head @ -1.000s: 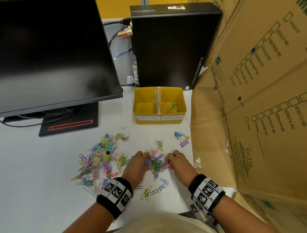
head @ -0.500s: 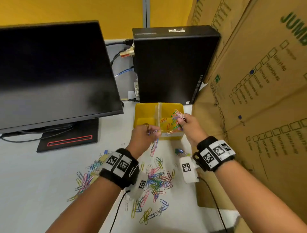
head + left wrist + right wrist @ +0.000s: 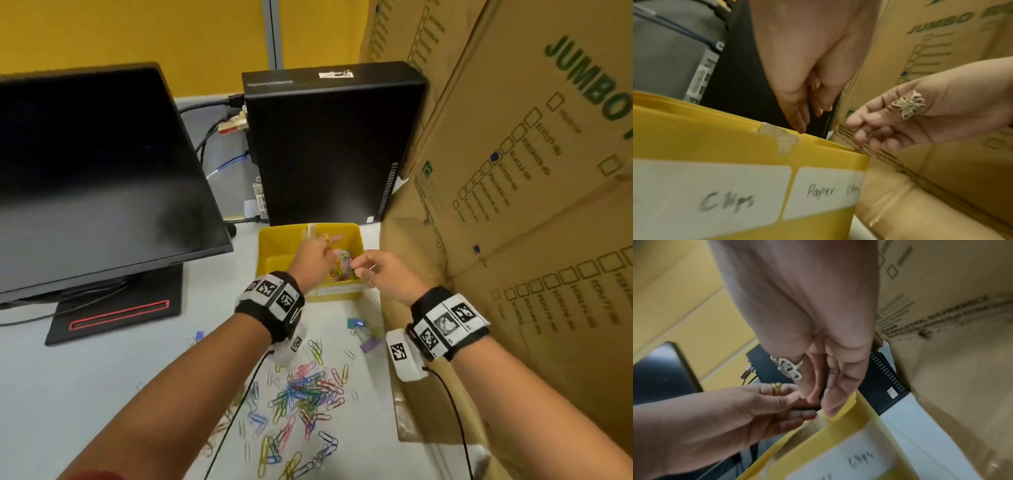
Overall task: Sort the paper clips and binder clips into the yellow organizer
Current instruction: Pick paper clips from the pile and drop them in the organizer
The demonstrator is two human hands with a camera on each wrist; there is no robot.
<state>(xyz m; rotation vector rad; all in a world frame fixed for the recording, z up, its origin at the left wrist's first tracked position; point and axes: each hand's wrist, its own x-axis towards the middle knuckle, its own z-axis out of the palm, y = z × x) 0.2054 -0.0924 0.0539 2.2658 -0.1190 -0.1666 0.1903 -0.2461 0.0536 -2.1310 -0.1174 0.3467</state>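
Note:
The yellow organizer (image 3: 274, 241) stands on the white table in front of the black computer tower. Its right compartment, labelled "Paper Clips" (image 3: 828, 191), holds coloured paper clips (image 3: 342, 270). My left hand (image 3: 318, 255) hovers over the divider, fingers pointing down and relaxed (image 3: 797, 120), with nothing in them. My right hand (image 3: 370, 270) is over the right compartment's front corner, fingers loose (image 3: 832, 402) and empty. A pile of loose paper clips (image 3: 305, 394) lies on the table under my forearms. A few binder clips (image 3: 363, 334) lie to the right of it.
A dark monitor (image 3: 96, 178) on its base (image 3: 116, 308) fills the left side. The computer tower (image 3: 329, 144) with cables stands behind the organizer. Large cardboard boxes (image 3: 513, 205) wall off the right side, close to my right hand.
Both hands lifted handfuls of paper clips from the pile and carried them forward to the organizer. Now the clips have left my fingers and both hands are empty above it.

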